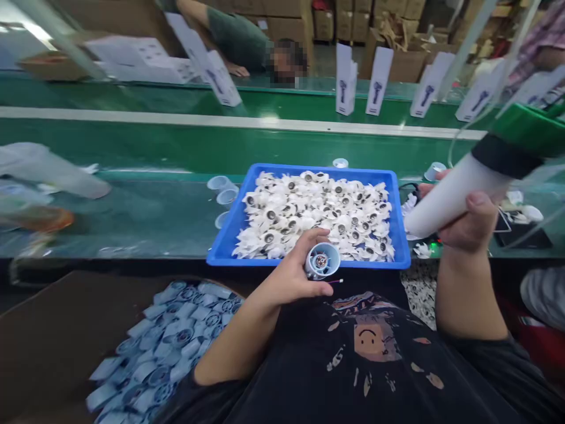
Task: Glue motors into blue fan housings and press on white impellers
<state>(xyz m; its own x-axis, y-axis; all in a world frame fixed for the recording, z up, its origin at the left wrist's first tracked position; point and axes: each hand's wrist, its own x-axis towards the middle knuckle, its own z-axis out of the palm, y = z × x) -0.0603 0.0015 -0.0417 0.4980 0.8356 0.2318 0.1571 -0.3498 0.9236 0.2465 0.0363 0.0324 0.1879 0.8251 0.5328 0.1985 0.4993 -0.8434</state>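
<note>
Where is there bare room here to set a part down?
Bare bench lies left of the blue tray, between the clear cups and the plastic bag. The green belt beyond the tray is open up to the white boxes. Crowded: the tray, heaped with white fans, and the corner beside the right hand.

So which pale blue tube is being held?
The tube in the left hand, just in front of the blue tray; the other tubes lie heaped in the cardboard box.

A green conveyor belt (pixel 132 144) runs left to right past the glossy tabletop (pixel 150 218). Brown cardboard boxes (pixel 324 23) are stacked at the far side, and light glints off the belt.
</note>
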